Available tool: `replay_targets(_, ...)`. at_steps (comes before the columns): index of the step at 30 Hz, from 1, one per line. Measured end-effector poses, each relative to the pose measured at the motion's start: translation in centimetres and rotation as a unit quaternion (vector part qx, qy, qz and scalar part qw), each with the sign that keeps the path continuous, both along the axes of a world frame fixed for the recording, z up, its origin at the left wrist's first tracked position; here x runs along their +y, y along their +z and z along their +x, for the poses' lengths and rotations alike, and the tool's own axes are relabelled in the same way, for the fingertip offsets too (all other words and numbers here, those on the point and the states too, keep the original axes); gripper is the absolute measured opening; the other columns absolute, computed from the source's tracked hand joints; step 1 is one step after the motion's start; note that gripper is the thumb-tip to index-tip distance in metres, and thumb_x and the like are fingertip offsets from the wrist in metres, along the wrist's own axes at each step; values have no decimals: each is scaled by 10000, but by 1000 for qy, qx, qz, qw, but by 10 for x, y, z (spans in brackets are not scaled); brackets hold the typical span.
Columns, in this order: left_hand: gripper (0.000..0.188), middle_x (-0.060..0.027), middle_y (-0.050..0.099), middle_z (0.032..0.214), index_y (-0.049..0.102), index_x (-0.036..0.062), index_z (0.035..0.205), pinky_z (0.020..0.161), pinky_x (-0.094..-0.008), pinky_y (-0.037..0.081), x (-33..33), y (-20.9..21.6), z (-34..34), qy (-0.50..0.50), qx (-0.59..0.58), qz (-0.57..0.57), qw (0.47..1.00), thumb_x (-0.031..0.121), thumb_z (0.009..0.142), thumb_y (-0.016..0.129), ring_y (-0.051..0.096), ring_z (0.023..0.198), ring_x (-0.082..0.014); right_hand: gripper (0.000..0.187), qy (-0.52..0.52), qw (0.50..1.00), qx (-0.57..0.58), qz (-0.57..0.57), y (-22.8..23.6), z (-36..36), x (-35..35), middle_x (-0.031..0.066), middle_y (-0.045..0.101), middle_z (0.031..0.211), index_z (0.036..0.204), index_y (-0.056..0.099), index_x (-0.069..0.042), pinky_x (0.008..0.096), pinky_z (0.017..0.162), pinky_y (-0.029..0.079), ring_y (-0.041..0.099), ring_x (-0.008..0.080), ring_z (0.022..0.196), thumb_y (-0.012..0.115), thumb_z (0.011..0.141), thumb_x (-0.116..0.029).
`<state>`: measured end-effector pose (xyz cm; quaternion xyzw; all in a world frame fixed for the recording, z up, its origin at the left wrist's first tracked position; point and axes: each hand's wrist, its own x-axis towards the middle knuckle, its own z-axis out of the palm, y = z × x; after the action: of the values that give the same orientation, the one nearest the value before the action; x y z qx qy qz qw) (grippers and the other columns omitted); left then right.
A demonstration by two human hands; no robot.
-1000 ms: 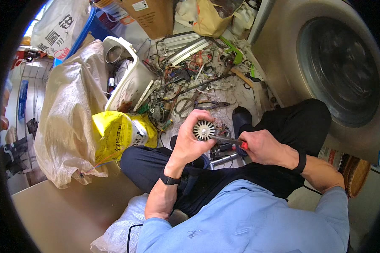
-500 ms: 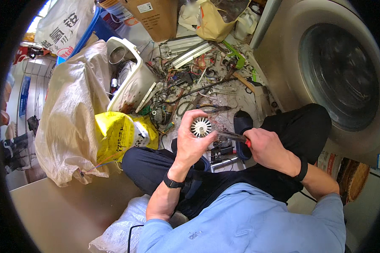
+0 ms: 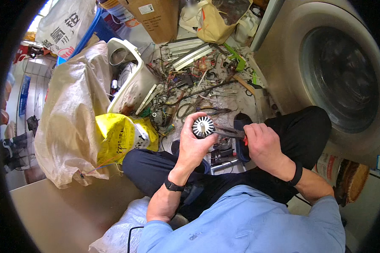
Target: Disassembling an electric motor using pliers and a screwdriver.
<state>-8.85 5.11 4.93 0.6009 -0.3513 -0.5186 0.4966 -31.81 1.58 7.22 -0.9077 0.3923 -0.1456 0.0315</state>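
My left hand [image 3: 193,145] is wrapped round a small round part [image 3: 203,127] with white fins radiating over a dark ground and a pale stub at its centre. Its finned face points up at me. In my right hand [image 3: 262,142] is a pair of pliers [image 3: 229,132] with dark metal jaws and red handles, mostly covered by my fingers. The jaws reach left to the part's edge, just above my left thumb tip. They look parted; whether they grip the part's rim, I cannot tell.
Beyond my hands, scrap metal, wires and tools, including another pair of pliers [image 3: 217,110], litter the floor. A white bin [image 3: 133,86] lies tipped beside a beige sack [image 3: 71,114] and a yellow bag [image 3: 116,133]. At right stands a front-loading washing machine [image 3: 283,63].
The round part has shifted slightly right and tilted a little. The pliers' jaws now look wider apart, and my right hand has turned slightly, its knuckles higher.
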Motion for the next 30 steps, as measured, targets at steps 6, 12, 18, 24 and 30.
replay_targets(6,575,-34,696,1112,608,31,1305,906,-267,539,1,5,0,-24,-50,-21,998,9,762,796,662,996,-110,133,12,999,27,-42,-1,-3,-7,61,526,823,914,582,-80,398,701,395,550,238,784,659,820,-135)
replay_targets(12,607,-42,707,1158,610,-1,1353,937,-272,537,1,-3,3,-59,-131,-26,989,16,782,814,660,1030,-103,142,30,995,70,-65,2,-6,-11,57,512,806,902,580,-87,403,707,374,533,244,771,668,811,-151)
replay_targets(18,628,-101,697,1183,608,8,1361,972,-312,526,-4,2,2,-75,-127,-10,989,70,762,787,672,1062,-176,158,39,996,76,-25,-9,-15,-16,54,539,812,936,572,-86,397,678,434,578,244,781,669,824,-141)
replay_targets(24,640,-33,683,1111,613,14,1374,898,-268,536,-6,6,5,-101,-132,-7,986,57,771,822,648,988,-100,173,42,991,66,105,-13,-22,-16,75,587,836,981,559,-75,398,586,553,674,261,797,665,846,-92)
replay_targets(30,613,-101,704,1179,624,14,1344,966,-313,528,-4,-1,6,-114,-96,23,989,107,776,838,664,1055,-160,153,48,998,29,40,-11,-19,-19,72,580,843,972,570,-68,382,610,561,657,258,812,656,848,-94)
